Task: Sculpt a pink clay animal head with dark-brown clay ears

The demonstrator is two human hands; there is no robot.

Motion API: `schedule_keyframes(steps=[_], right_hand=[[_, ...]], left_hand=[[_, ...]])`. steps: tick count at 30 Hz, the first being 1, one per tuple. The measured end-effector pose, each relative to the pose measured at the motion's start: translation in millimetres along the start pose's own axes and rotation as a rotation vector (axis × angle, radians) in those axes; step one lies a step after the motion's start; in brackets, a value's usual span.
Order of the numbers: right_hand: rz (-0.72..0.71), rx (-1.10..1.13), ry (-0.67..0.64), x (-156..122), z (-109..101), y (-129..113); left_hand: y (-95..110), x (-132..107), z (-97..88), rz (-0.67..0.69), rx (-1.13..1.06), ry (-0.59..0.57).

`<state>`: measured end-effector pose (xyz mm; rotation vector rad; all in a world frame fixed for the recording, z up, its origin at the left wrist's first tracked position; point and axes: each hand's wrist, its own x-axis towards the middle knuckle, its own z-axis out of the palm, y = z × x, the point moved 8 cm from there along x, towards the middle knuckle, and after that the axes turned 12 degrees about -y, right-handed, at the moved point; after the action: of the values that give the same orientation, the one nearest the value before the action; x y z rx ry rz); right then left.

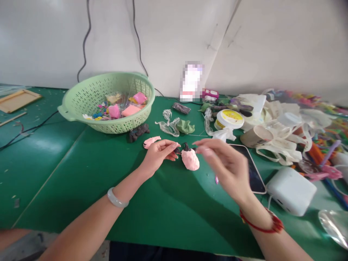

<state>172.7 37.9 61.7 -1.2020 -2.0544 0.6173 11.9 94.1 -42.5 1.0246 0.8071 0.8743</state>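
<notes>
On the green table a pink clay lump [190, 160] sits between my two hands, with small black clay pieces [186, 146] at its top. My left hand [162, 149] is closed in a pinch at the lump's left, a small black clay piece [177, 150] at its fingertips. At the right of the lump, my right hand [228, 166] is blurred by motion. Its thumb and forefinger come together near the lump's top; what they hold, if anything, is too small to make out. A second, flatter pink clay piece [151, 142] lies behind my left hand, marked with black.
A green basket [108, 125] with colourful pieces stands back left. Dark clay [139, 132] and green clay [186, 127] lie nearby. To the right are a white tub [228, 119], a dark-screened tablet [255, 172], a white box [292, 190] and plastic bags. A lit phone [191, 81] leans at the wall.
</notes>
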Motion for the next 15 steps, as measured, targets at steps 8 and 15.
schedule_keyframes(steps=[8, 15], right_hand=[[-0.098, -0.111, -0.064, 9.2, 40.3, 23.2], [-0.178, -0.13, 0.015, 5.6, 34.1, 17.9]], left_hand=[[7.8, -1.7, 6.0, 0.067, 0.096, -0.023], [12.5, -4.7, 12.1, 0.071, 0.128, -0.051]])
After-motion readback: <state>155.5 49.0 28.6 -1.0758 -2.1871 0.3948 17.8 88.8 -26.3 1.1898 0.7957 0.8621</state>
